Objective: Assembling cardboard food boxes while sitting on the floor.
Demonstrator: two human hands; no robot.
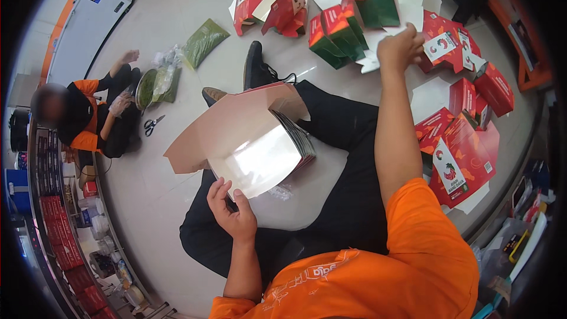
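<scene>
Between my legs stands a nested stack of cardboard food boxes, pale inside, with long flaps spread out. My left hand is at its near edge, fingers apart and holding nothing. Out to the far right my right hand reaches among folded red and green boxes. Its fingers are curled, and whatever they may grip is hidden. A white box flap shows beside that wrist. More red boxes with white labels lie just right of the hand.
Further red boxes spread along the right side. Ahead lie a bag of green filling and scissors. A seated co-worker in orange and black has a plastic-covered hand beside a bowl. Loaded shelves line the left.
</scene>
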